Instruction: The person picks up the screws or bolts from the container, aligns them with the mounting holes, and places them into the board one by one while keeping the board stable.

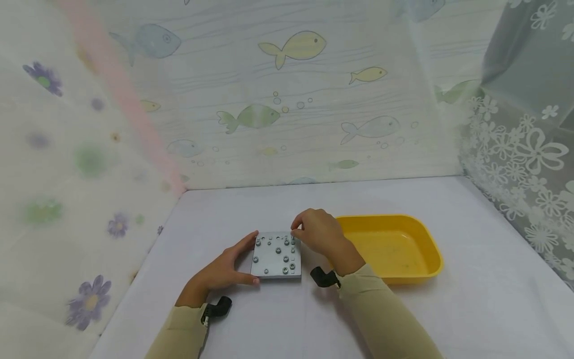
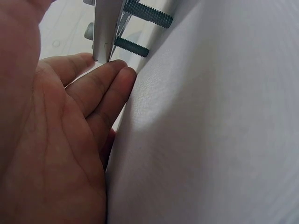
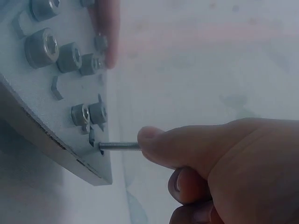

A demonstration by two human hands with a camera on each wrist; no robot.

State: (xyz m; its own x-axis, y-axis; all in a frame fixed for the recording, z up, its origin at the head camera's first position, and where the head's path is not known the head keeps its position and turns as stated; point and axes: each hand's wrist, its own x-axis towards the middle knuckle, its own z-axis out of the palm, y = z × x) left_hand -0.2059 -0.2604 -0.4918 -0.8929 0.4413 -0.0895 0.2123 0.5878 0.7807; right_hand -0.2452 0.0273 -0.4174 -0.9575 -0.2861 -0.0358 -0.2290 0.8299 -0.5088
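A square silver metal plate with many holes and several socket-head screws stands raised over the white cloth. Threaded screw ends stick out of its underside in the left wrist view. My left hand steadies the plate's left side, thumb at the near corner and forefinger at the far one. Over the far right corner, my right hand pinches a thin screw between thumb and forefinger. The screw's threaded shank points straight at the plate, its tip at a hole; its head is hidden by the fingers.
A yellow plastic tray stands right of the plate, partly behind the right forearm. White cloth covers the table. Printed curtains hang at the back and both sides, one with fish.
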